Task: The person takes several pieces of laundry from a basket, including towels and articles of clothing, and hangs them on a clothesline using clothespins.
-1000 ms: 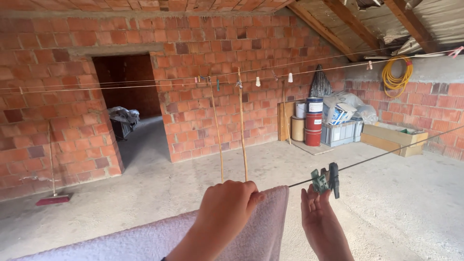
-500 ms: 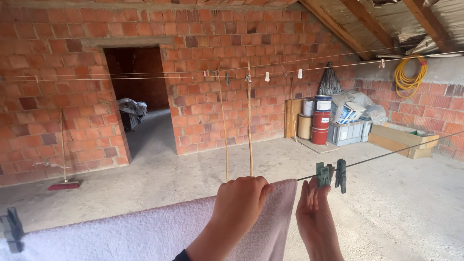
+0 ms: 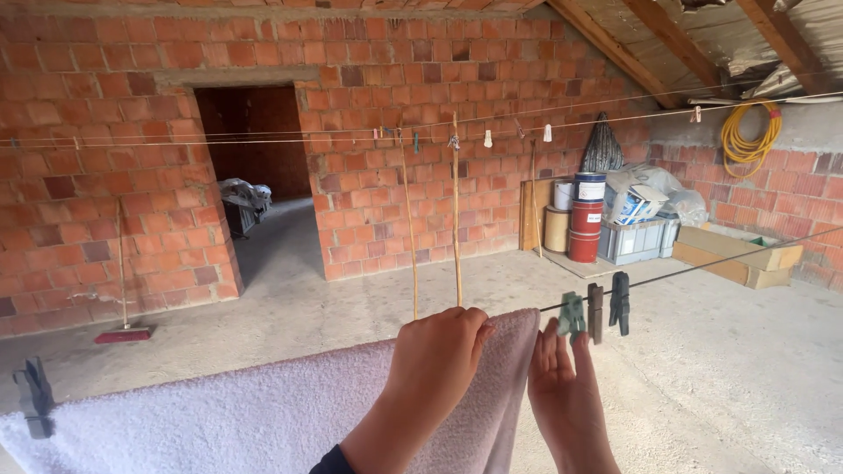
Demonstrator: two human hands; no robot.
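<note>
A pale pink towel (image 3: 263, 412) hangs over a clothesline (image 3: 720, 262) that runs from lower left to the right. My left hand (image 3: 435, 355) grips the towel's top right corner on the line. My right hand (image 3: 558, 386) is raised just right of the towel, its fingers on a green clothespin (image 3: 572, 314) clipped to the line. Two darker clothespins (image 3: 608, 305) hang on the line right beside it. Another dark clothespin (image 3: 35, 395) holds the towel's left end.
A red brick wall with a dark doorway (image 3: 255, 167) stands ahead. Two wooden poles (image 3: 455, 219) prop up further lines with small pegs. Barrels (image 3: 587, 219), a grey crate (image 3: 634, 239), boxes and a yellow hose (image 3: 746, 132) sit at the right. A red broom (image 3: 123, 332) leans at the left.
My right hand has slid the green clothespin left along the line, away from the two dark ones and closer to the towel's edge. The view shifted slightly, showing the towel's left clothespin.
</note>
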